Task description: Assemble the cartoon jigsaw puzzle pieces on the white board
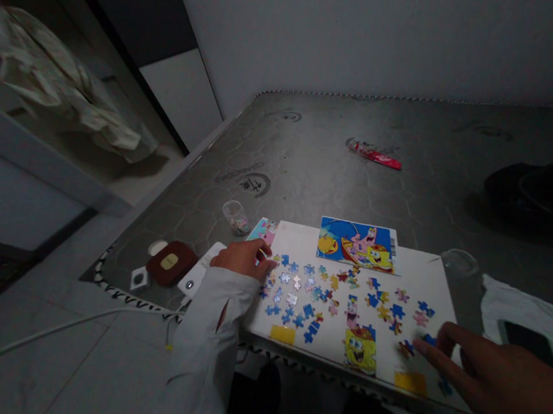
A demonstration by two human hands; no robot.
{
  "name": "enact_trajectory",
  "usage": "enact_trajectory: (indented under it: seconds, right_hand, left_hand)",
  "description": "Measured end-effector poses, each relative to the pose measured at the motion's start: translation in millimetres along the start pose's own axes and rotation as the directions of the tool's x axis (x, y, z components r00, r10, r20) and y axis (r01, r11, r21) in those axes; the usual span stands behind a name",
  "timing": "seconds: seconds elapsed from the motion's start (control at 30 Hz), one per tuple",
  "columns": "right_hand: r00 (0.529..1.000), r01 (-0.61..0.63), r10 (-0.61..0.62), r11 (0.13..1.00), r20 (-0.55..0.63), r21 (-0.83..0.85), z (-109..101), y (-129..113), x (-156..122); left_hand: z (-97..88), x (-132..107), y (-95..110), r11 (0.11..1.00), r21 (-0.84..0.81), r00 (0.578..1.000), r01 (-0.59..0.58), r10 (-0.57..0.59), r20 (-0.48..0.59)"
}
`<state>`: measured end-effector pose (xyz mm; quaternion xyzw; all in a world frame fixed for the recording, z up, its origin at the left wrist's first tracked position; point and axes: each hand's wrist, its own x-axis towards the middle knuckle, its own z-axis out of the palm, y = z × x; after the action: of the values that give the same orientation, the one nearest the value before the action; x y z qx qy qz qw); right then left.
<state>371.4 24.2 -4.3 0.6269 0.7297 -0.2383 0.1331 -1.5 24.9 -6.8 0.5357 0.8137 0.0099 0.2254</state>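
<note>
At the board's left edge, my left hand (244, 257) rests with bent fingers slightly apart, beside loose jigsaw pieces (292, 299); no piece shows in it. My right hand (498, 370) is over the board's right side, its fingers apart, one fingertip close to a dark red and blue jigsaw piece (406, 347). I cannot tell whether it touches. A blue piece (429, 339) lies by those fingers. A joined strip of puzzle (360, 348) with a yellow cartoon face sits at the white board's (325, 344) front edge. The picture card (357, 245) lies at its back edge.
Left of the board are a clear cup (235, 218) with small bits in it, a brown case (171, 263) and a white device (191, 284). A red packet (374, 154) lies further back. White tissue (516, 305), a phone (528, 341) and a dark bag (544, 196) are right.
</note>
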Motion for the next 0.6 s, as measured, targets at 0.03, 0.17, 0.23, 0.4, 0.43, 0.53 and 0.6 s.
enact_trajectory:
  seconds: [0.03, 0.17, 0.23, 0.4, 0.43, 0.53, 0.6]
  right_hand:
    - [0.999, -0.010, 0.010, 1.000, 0.045, 0.006, -1, -1, 0]
    - [0.997, -0.036, 0.036, 0.999, 0.073, -0.007, -1, -2, 2]
    - [0.994, -0.058, 0.059, 0.998, 0.088, -0.013, -1, -2, 3]
    - [0.989, -0.040, 0.045, 0.999, 0.139, -0.036, -5, -7, 3]
    - [0.989, -0.047, 0.052, 0.998, 0.141, -0.043, -6, -8, 2]
    - [0.987, -0.076, 0.085, 0.995, 0.134, -0.070, -6, -7, 2]
    - [0.989, -0.064, 0.072, 0.995, 0.126, -0.071, -3, -5, 2]
  left_hand:
    - [-1.3, -1, 0, 1.000, 0.008, 1.000, 0.007, -0.007, 0.014]
    - [-5.3, -8, 1, 0.998, 0.049, 0.997, 0.030, -0.034, 0.076]
    - [-6.9, -12, 2, 0.996, 0.077, 0.994, 0.045, -0.053, 0.100]
    - [-12.4, -20, 1, 0.985, 0.150, 0.979, 0.087, -0.113, 0.173]
    - [-13.1, -21, 1, 0.983, 0.160, 0.975, 0.090, -0.120, 0.187]
    - [-12.7, -22, 2, 0.981, 0.174, 0.968, 0.088, -0.125, 0.217]
    - [-10.6, -21, 2, 0.982, 0.172, 0.965, 0.078, -0.118, 0.235]
